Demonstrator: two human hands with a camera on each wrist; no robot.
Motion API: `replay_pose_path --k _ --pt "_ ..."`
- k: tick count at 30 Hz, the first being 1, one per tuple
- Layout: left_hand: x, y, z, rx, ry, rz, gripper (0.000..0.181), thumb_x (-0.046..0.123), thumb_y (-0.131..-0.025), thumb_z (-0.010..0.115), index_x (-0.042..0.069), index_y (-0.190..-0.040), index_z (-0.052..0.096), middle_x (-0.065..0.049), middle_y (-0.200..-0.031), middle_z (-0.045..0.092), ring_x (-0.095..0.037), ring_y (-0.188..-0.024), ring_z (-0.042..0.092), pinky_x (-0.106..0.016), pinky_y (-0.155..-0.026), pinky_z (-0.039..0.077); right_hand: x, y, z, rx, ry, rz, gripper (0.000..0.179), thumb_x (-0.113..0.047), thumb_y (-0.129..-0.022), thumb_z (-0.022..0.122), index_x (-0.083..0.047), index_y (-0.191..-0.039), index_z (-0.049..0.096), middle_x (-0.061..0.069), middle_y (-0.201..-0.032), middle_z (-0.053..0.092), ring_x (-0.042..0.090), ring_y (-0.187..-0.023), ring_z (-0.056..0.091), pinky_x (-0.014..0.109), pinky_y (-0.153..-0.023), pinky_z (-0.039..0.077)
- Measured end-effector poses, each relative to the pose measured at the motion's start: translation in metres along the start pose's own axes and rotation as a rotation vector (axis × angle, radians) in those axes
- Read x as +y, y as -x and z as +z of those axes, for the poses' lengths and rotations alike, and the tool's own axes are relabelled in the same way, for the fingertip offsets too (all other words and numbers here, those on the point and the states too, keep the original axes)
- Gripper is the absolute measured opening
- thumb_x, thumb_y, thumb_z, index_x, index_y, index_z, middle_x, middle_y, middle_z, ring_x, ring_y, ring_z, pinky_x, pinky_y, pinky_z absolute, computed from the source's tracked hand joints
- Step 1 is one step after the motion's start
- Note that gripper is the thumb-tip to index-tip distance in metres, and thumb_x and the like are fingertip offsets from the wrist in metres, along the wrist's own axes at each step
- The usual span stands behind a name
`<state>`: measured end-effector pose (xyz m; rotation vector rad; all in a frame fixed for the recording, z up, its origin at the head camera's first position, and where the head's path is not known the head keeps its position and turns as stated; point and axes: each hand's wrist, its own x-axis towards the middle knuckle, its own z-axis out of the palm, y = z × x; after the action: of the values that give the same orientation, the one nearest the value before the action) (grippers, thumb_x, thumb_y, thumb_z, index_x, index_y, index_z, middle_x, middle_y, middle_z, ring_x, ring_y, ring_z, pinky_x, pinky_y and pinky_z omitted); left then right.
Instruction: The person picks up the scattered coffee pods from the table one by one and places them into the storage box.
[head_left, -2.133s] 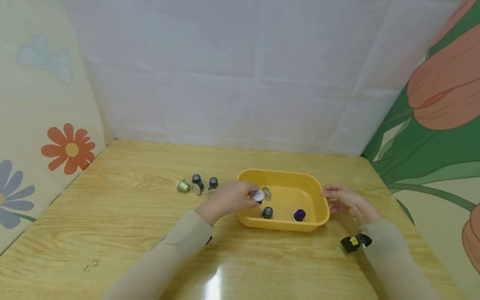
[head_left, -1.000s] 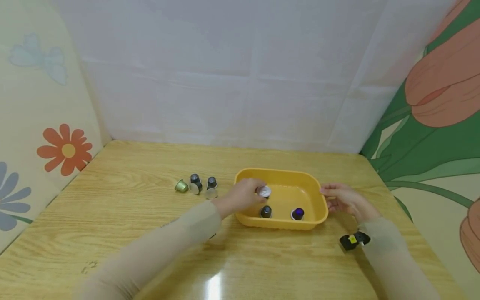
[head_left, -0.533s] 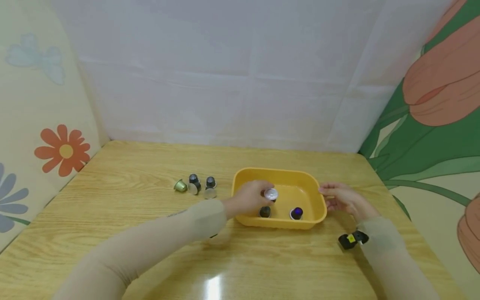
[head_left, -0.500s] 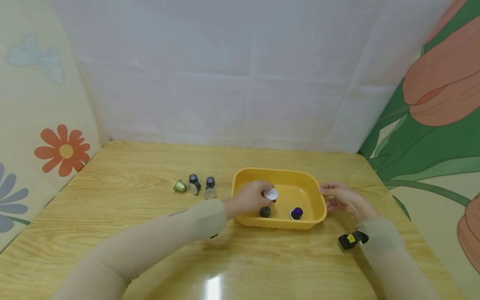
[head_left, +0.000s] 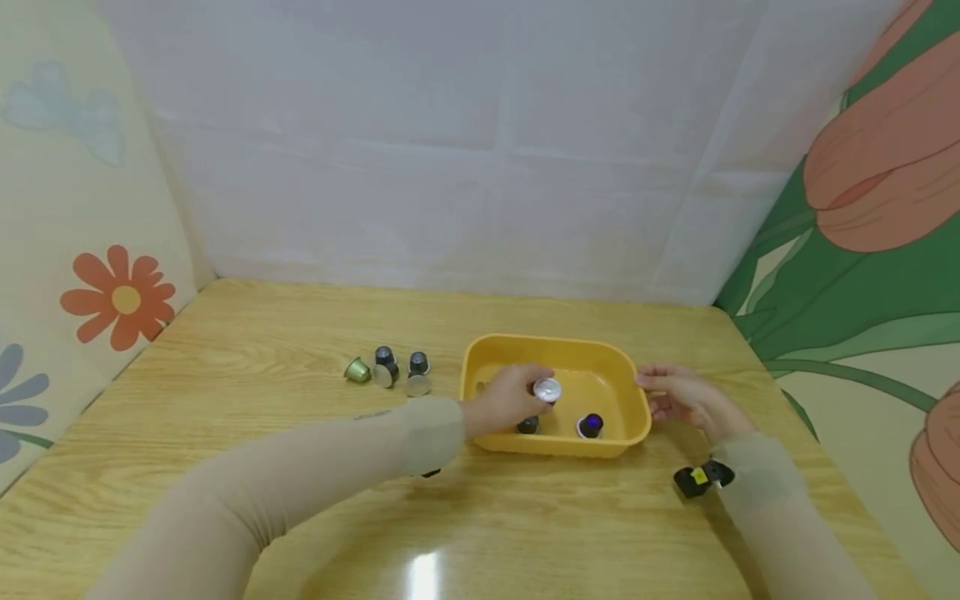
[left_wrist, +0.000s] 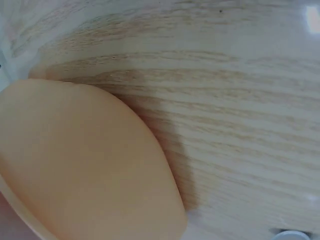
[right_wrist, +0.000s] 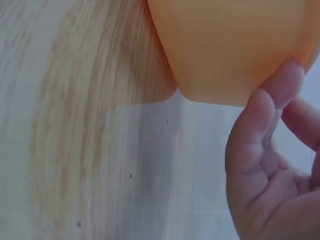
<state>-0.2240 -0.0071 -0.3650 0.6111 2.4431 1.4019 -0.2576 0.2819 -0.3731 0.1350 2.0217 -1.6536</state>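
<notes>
In the head view my left hand (head_left: 512, 398) reaches over the yellow plastic tub (head_left: 553, 448), pinching a coffee capsule (head_left: 547, 390) whose silver foil face shows. Below it in the tub sits a dark capsule (head_left: 528, 425), partly covered by the hand. A black capsule with a purple top (head_left: 590, 425) stands further right on the tub floor. My right hand (head_left: 686, 398) holds the tub's right rim. In the right wrist view its fingertips (right_wrist: 290, 80) lie against the outer wall. The left wrist view shows the tub's outside (left_wrist: 90, 160), with the left fingers hidden.
Left of the tub, on the wooden table (head_left: 262, 375), lie a green capsule (head_left: 357, 370) and several dark ones, among them an upright dark capsule (head_left: 418, 362). A white cloth (head_left: 450, 167) hangs behind, and printed panels (head_left: 885, 275) flank the table.
My left hand, with the capsule, has moved rightward from the tub's left end towards its middle. My right hand stays at the rim. The whole view has shifted slightly.
</notes>
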Motion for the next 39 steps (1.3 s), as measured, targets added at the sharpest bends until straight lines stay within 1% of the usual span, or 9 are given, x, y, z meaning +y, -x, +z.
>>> replay_pose_path --k 3,6,12,17,21,25,29,33,39 --pt "-0.001 -0.002 0.002 0.019 0.053 -0.019 0.048 -0.007 -0.086 0.068 -0.01 -0.132 0.052 -0.021 -0.124 0.06 -0.031 -0.114 0.058 -0.036 -0.093 0.051 0.0 -0.001 0.0 0.004 0.005 0.001 0.013 -0.019 -0.1 0.054 -0.009 -0.108 0.055 0.0 -0.085 0.056 0.013 -0.067 0.058 0.027 -0.063 0.054" --pt "-0.002 -0.003 0.004 0.02 0.095 -0.049 0.049 -0.007 -0.087 0.068 -0.01 -0.133 0.051 -0.021 -0.125 0.06 -0.031 -0.115 0.057 -0.036 -0.094 0.051 0.0 -0.001 0.0 0.009 0.012 0.003 0.013 -0.02 -0.1 0.054 -0.009 -0.108 0.055 0.0 -0.085 0.056 0.013 -0.067 0.058 0.027 -0.063 0.054" --pt "0.0 -0.007 0.007 0.003 0.127 -0.078 0.05 -0.006 -0.086 0.069 -0.009 -0.133 0.051 -0.021 -0.125 0.059 -0.031 -0.116 0.057 -0.037 -0.094 0.05 0.002 -0.002 -0.001 0.008 0.016 0.003 0.012 -0.018 -0.101 0.053 -0.009 -0.108 0.055 0.0 -0.085 0.056 0.013 -0.067 0.058 0.027 -0.063 0.054" --pt "0.003 -0.011 0.009 -0.011 0.1 -0.096 0.05 -0.004 -0.087 0.069 -0.006 -0.134 0.052 -0.018 -0.128 0.059 -0.029 -0.118 0.055 -0.038 -0.096 0.049 0.002 -0.002 -0.002 0.0 0.019 -0.002 0.013 -0.019 -0.101 0.053 -0.009 -0.108 0.055 0.0 -0.086 0.055 0.013 -0.067 0.059 0.027 -0.063 0.054" --pt "0.002 -0.013 0.012 -0.016 0.075 -0.078 0.049 -0.005 -0.086 0.069 -0.007 -0.132 0.053 -0.018 -0.127 0.059 -0.029 -0.116 0.057 -0.036 -0.095 0.05 0.002 -0.001 -0.002 -0.006 0.013 -0.007 0.013 -0.019 -0.101 0.053 -0.009 -0.108 0.055 0.0 -0.086 0.055 0.013 -0.066 0.059 0.027 -0.063 0.054" --pt "0.0 -0.015 0.015 -0.02 0.064 -0.069 0.047 -0.01 -0.086 0.067 -0.009 -0.131 0.054 -0.02 -0.126 0.06 -0.03 -0.115 0.057 -0.035 -0.095 0.05 0.001 0.0 -0.002 -0.003 0.008 -0.005 0.011 -0.019 -0.101 0.053 -0.01 -0.107 0.055 0.0 -0.085 0.056 0.013 -0.066 0.059 0.027 -0.062 0.054" --pt "-0.001 -0.017 0.018 -0.031 0.048 -0.093 0.047 -0.013 -0.085 0.064 -0.009 -0.131 0.053 -0.02 -0.125 0.06 -0.028 -0.114 0.058 -0.035 -0.094 0.05 0.0 0.001 -0.001 0.0 0.001 -0.003 0.008 -0.018 -0.101 0.053 -0.011 -0.103 0.056 0.0 -0.083 0.056 0.012 -0.065 0.059 0.026 -0.061 0.053" --pt "0.001 -0.018 0.018 -0.045 0.061 -0.121 0.048 -0.013 -0.085 0.064 -0.009 -0.131 0.053 -0.019 -0.124 0.061 -0.027 -0.111 0.059 -0.034 -0.093 0.05 -0.001 0.002 0.0 -0.009 -0.01 -0.005 0.007 -0.017 -0.101 0.053 -0.012 -0.102 0.057 -0.001 -0.081 0.056 0.011 -0.063 0.058 0.025 -0.06 0.053" --pt "0.0 -0.02 0.017 -0.049 0.06 -0.125 0.047 -0.012 -0.085 0.065 -0.008 -0.131 0.054 -0.018 -0.126 0.06 -0.027 -0.112 0.058 -0.034 -0.092 0.05 -0.001 0.002 0.0 0.0 -0.007 0.003 0.007 -0.018 -0.101 0.053 -0.011 -0.102 0.057 0.0 -0.081 0.057 0.012 -0.063 0.059 0.025 -0.06 0.053"
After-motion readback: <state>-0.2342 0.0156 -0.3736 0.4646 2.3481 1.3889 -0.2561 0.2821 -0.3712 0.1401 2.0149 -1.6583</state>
